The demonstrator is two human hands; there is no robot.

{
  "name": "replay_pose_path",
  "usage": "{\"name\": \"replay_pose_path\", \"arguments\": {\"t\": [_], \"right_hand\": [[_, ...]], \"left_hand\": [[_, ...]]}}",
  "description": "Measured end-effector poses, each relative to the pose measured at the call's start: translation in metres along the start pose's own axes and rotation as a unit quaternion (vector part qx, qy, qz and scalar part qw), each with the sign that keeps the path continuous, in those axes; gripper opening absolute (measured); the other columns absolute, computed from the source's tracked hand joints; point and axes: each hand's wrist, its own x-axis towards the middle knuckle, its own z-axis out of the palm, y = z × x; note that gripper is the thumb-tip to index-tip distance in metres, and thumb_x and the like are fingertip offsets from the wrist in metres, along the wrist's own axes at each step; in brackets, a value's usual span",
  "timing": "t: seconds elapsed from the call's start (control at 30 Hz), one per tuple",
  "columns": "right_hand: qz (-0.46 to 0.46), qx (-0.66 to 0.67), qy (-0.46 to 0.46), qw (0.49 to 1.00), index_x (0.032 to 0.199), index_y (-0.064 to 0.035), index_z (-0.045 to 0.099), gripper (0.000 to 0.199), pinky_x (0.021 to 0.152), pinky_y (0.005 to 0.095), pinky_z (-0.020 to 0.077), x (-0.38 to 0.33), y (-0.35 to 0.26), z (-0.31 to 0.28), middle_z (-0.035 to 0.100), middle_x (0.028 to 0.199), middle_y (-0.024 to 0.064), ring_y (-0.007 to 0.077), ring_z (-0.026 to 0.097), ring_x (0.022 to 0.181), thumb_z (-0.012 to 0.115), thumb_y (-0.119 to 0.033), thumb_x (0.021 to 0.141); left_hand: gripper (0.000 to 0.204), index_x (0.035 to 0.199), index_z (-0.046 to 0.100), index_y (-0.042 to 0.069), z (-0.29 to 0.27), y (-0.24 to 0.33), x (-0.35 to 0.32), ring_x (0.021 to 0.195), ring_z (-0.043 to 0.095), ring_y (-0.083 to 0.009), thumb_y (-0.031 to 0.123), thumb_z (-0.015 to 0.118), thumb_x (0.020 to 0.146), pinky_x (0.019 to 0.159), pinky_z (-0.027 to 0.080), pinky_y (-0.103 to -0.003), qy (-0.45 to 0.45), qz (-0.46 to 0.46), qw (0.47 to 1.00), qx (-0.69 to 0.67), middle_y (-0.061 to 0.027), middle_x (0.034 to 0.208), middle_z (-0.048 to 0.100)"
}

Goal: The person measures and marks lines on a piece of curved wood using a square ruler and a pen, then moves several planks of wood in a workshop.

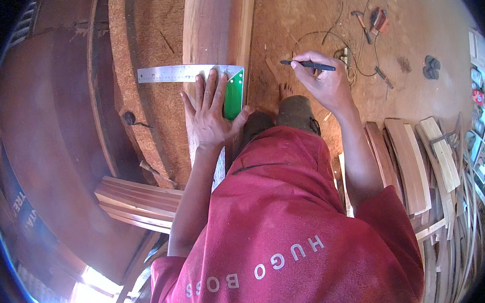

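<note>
A try square lies across a long reddish-brown wooden board (211,25); its metal blade (165,74) reaches left past the board's edge, and its green handle (233,96) runs along the board toward me. My left hand (213,109) is spread flat over the square and the board, fingers apart, fingertips on the blade and thumb beside the green handle. To the right of the board, my right hand (324,80) is raised and grips a black pen (312,65), its tip pointing left. The pen is apart from the board.
A hammer (361,26), a power tool (379,21) and a dark cable (324,34) lie on the brown floor at the upper right. Stacked planks stand at the right (410,163) and lower left (137,199). A rough-edged timber (122,53) runs left of the board.
</note>
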Motion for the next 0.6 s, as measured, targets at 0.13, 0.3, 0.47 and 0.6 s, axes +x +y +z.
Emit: {"name": "replay_pose_path", "arguments": {"t": [0.13, 0.3, 0.47, 0.6], "right_hand": [[0.003, -0.005, 0.006, 1.0, 0.099, -0.0062, 0.077, 0.018, 0.059, 0.0311, 0.0489, 0.002, 0.003, 0.002, 0.071, 0.076, 0.0077, 0.0155, 0.063, 0.062, 0.078, -0.022, 0.091], [0.005, 0.016, 0.009, 1.0, 0.099, -0.0049, 0.077, 0.018, 0.062, 0.0302, 0.0505, 0.007, 0.007, 0.004, 0.073, 0.08, 0.0074, 0.0155, 0.064, 0.064, 0.078, -0.021, 0.092], [0.022, 0.037, 0.007, 0.999, 0.1, -0.0051, 0.077, 0.017, 0.063, 0.03, 0.0509, 0.013, 0.011, 0.007, 0.073, 0.08, 0.0067, 0.0149, 0.064, 0.066, 0.078, -0.02, 0.091], [0.027, 0.032, 0.009, 0.999, 0.1, -0.0056, 0.077, 0.017, 0.063, 0.03, 0.0508, 0.018, 0.014, 0.009, 0.071, 0.078, 0.0058, 0.0146, 0.063, 0.066, 0.079, -0.021, 0.091]], "left_hand": [[0.089, 0.155, 0.053, 0.015, 0.003, 0.0, 0.007, 0.158, 0.028, -0.0372, 0.068, 0.067, 0.085, 0.123, 0.008, -0.07, 0.008, 0.001, 1.0, -0.003, -0.0098, 0.166, 0.042], [0.088, 0.155, 0.053, 0.015, 0.007, -0.003, 0.008, 0.157, 0.029, -0.0381, 0.068, 0.065, 0.085, 0.123, 0.008, -0.07, 0.019, 0.001, 1.0, -0.013, -0.0104, 0.164, 0.044], [0.088, 0.152, 0.056, 0.012, 0.009, -0.004, 0.008, 0.156, 0.031, -0.0388, 0.065, 0.068, 0.083, 0.124, 0.006, -0.068, 0.027, 0.003, 0.999, -0.024, -0.0113, 0.163, 0.046], [0.087, 0.15, 0.058, 0.011, 0.008, -0.002, 0.01, 0.156, 0.031, -0.0388, 0.064, 0.069, 0.082, 0.124, 0.006, -0.067, 0.018, -0.004, 1.0, -0.026, -0.012, 0.162, 0.048]]}}
